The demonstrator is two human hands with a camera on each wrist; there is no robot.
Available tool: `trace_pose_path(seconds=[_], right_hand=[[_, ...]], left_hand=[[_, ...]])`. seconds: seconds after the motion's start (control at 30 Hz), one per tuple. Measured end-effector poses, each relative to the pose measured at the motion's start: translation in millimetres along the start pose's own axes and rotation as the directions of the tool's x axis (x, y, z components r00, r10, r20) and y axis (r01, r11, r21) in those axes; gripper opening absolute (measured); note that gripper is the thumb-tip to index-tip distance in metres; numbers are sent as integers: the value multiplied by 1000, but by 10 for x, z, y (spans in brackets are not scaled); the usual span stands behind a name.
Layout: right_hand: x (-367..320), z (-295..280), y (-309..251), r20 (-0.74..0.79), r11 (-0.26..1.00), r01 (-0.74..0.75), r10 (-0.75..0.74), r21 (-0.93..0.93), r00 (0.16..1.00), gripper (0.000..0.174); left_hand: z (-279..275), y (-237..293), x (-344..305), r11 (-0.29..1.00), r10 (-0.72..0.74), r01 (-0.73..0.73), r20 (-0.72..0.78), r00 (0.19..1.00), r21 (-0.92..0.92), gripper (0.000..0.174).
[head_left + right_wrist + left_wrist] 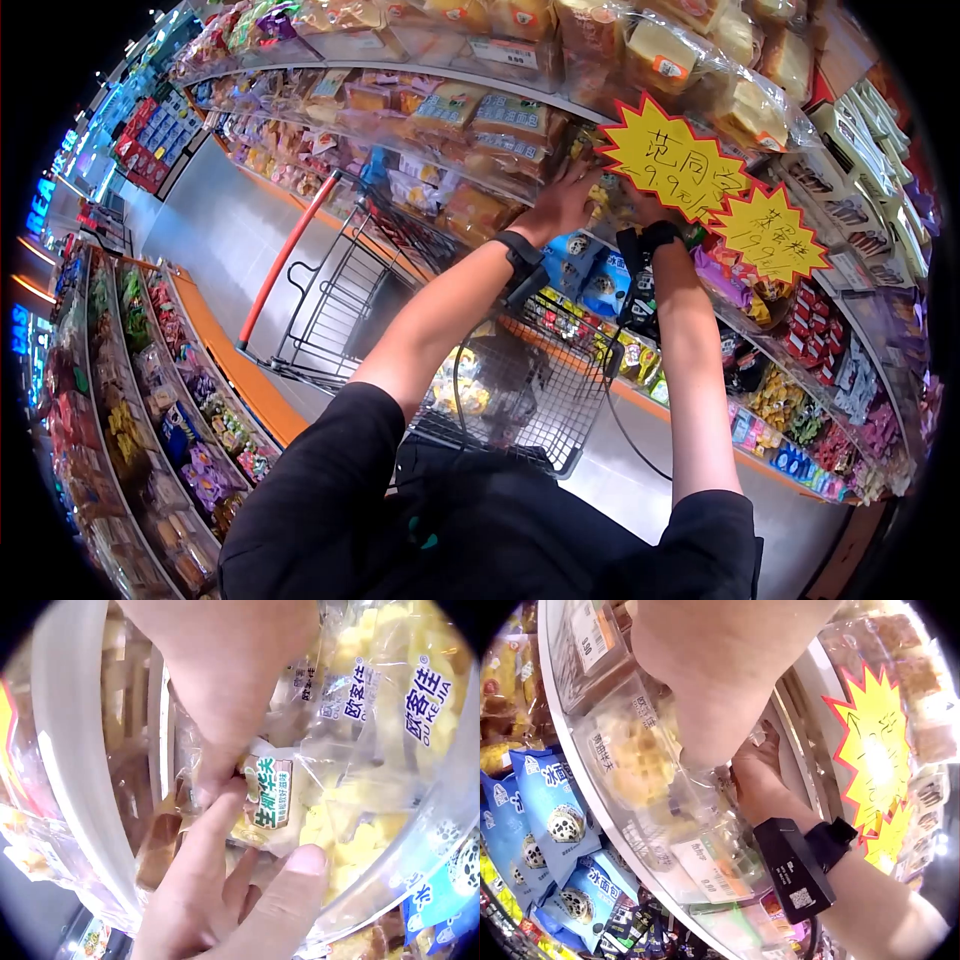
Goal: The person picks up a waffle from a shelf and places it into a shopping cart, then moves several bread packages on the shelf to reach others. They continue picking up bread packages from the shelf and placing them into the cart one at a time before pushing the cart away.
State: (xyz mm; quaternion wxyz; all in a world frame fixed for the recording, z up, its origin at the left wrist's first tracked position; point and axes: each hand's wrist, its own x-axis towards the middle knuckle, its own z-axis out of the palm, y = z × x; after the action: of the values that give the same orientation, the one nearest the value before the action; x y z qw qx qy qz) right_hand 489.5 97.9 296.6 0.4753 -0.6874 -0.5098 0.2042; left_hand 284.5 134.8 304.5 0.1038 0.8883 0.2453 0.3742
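Both hands reach into a shelf of bagged waffles, a yellow sign [672, 160] partly covering the right hand in the head view. My right hand [225, 690] comes down from the top of the right wrist view and pinches the edge of a clear waffle packet [271, 793] with a brown-and-white label. From below, my left hand [202, 900] reaches to the same packet. Its index finger lies by the right fingertips, its thumb spread to the right. Beside them lie clear bags of yellow pieces [360, 840]. In the left wrist view, the left hand [712, 682] hides its fingertips.
A wire shopping cart [540, 400] with a red handle and packets inside stands below my arms. Blue bread bags [551, 802] hang under the shelf lip. Bread packs [500, 125] fill the rack above and left. Another snack shelf [160, 400] curves along the left.
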Motion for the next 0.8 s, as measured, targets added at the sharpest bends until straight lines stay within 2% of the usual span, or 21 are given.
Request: trace_pose_path(seconds=[0.07, 0.13, 0.23, 0.33, 0.43, 0.53, 0.57, 0.63, 0.73, 0.77, 0.8], right_hand=[[-71, 15, -149, -1, 1000, -26, 26, 3, 1000, 53], [-89, 78, -154, -36, 988, 86, -92, -127, 995, 46], [115, 237, -209, 22, 834, 413, -436, -366, 900, 32], [14, 237, -298, -26, 838, 447, -478, -313, 878, 24], [56, 216, -391, -11, 858, 391, -418, -334, 908, 24], [-173, 199, -610, -105, 800, 479, -545, -363, 832, 27], [-208, 223, -586, -123, 811, 465, -534, -354, 837, 29], [-320, 265, -509, -163, 837, 428, -501, -340, 850, 35], [-877, 371, -621, -291, 849, 449, -520, -278, 803, 43], [-1083, 431, -667, -270, 811, 495, -575, -310, 772, 47], [-1310, 541, -629, -253, 871, 410, -475, -270, 843, 41]], left_hand=[[-38, 8, 21, 1000, 18, -18, -13, 1000, 21, 60], [-113, 27, -8, 999, 12, -12, -16, 1000, -52, 62], [-247, 145, -58, 993, -40, 43, 28, 999, -107, 62], [-272, 160, -115, 996, -57, 61, 67, 996, -68, 64], [-256, 134, -141, 997, -59, 62, 48, 997, -47, 63], [-227, 67, -188, 996, -56, 56, -1, 998, -69, 59], [-194, 58, -243, 995, -57, 55, -15, 998, -84, 58], [-307, 149, -463, 989, -16, 17, 8, 1000, -144, 52], [-416, 223, -959, 989, 41, -39, 11, 999, -144, 39], [-406, 184, -1204, 991, 36, -32, 34, 999, -131, 37], [-389, 154, -1485, 993, 21, -14, 59, 998, -120, 35]])
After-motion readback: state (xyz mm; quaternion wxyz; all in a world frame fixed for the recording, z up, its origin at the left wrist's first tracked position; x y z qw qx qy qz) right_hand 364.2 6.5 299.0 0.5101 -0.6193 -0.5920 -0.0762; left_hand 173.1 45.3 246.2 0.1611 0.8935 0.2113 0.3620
